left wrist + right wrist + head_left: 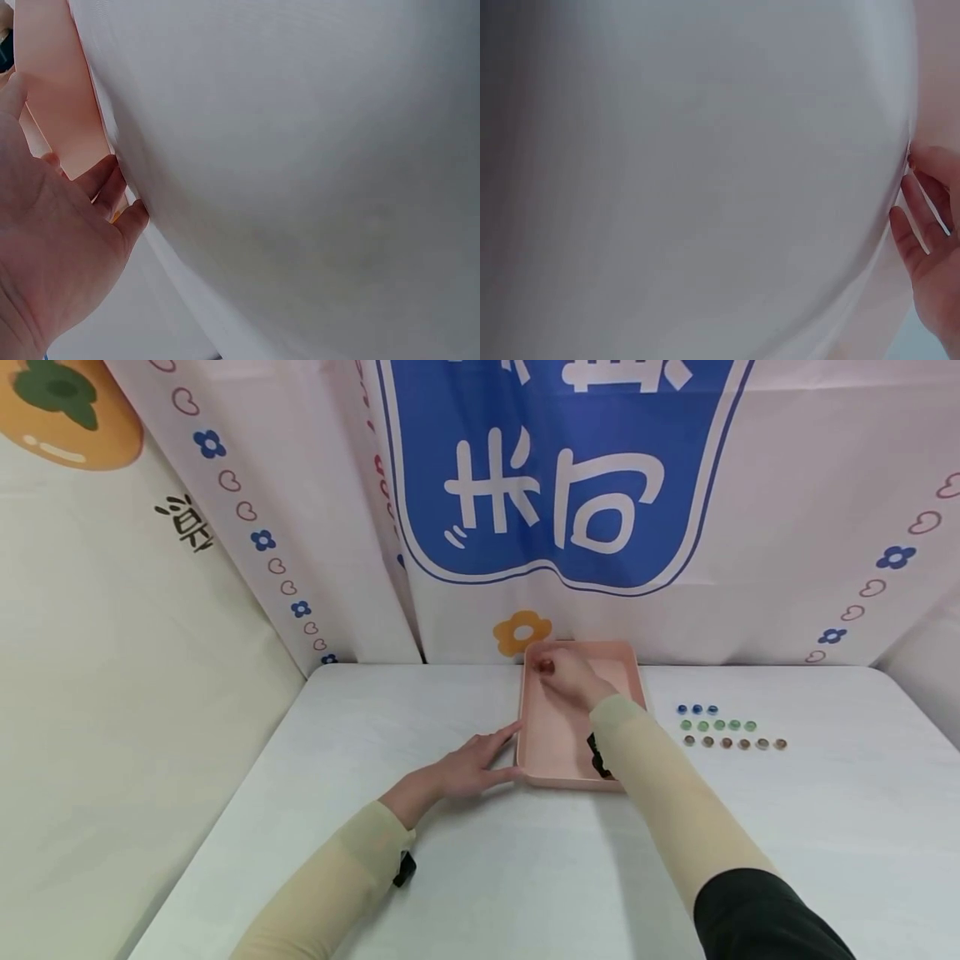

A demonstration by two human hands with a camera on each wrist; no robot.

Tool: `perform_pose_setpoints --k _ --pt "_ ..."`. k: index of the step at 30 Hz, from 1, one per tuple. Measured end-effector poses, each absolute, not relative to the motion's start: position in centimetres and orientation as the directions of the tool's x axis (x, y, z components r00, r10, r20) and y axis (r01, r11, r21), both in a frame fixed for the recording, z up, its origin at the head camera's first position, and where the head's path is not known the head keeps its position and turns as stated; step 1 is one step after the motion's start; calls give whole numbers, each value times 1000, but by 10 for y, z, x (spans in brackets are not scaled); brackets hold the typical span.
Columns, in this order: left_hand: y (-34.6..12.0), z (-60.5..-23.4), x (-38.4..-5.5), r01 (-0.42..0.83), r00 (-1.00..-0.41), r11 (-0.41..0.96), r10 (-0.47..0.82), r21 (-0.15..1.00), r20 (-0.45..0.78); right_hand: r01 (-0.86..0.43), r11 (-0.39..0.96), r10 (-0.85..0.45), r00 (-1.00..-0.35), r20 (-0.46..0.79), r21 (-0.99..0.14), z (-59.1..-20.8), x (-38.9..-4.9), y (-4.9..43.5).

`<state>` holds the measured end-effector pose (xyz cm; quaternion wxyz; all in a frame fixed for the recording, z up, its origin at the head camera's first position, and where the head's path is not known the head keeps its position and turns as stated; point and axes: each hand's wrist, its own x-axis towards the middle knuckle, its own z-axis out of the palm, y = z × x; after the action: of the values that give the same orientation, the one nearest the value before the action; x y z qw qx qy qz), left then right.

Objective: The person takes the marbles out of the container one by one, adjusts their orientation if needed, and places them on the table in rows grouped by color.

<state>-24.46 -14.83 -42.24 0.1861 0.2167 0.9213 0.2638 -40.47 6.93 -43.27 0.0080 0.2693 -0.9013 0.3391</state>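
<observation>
A shallow pink tray (558,747) lies at the back middle of the white table. My left hand (468,766) touches its left edge with fingers spread and straight; in the left wrist view the left hand (64,225) is beside the pink wall. Over the tray's far left corner, my right hand (573,677) has curled fingers. In the right wrist view the thumb and forefinger of the right hand (937,247) pinch a tiny dark reddish-brown piece (910,160), mostly hidden by the fingertips. The right forearm covers part of the tray's right side.
Right of the tray lie rows of small round pieces: three blue pieces (697,709), several green pieces (720,725) and several brown pieces (727,743). A printed curtain (465,618) hangs just behind the table's far edge.
</observation>
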Motion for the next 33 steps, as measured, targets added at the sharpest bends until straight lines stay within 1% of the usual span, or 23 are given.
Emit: perform_pose_setpoints --k 7,12,13,16,19,21,27,30,33 --pt "-146 -421 -244 299 -831 762 503 574 -236 -462 618 -460 -869 184 -636 -434 -403 75" --pt "-144 -423 -245 301 -832 766 502 567 -237 -469 587 -472 -860 192 -660 -425 -394 78" --pt "-145 -423 -245 300 -832 768 501 566 -238 -462 571 -473 -861 187 -678 -421 -391 78" --pt "-147 -424 -245 303 -832 766 503 566 -236 -408 524 -466 -872 149 -748 -411 -384 78" --pt "-149 -421 -247 296 -832 766 501 571 -240 -341 517 -458 -885 84 -785 -400 -382 80" --pt "-151 -419 -248 296 -832 765 500 572 -239 -341 549 -461 -885 64 -763 -394 -383 84" --pt "-151 -418 -248 281 -836 764 493 581 -243 -406 660 -484 -873 56 -632 -380 -385 94" --pt "-150 -420 -247 282 -833 757 499 589 -241 -432 681 -485 -871 79 -591 -375 -380 102" --pt "-147 -421 -246 284 -828 752 505 595 -244 -488 678 -506 -852 133 -549 -375 -372 113"
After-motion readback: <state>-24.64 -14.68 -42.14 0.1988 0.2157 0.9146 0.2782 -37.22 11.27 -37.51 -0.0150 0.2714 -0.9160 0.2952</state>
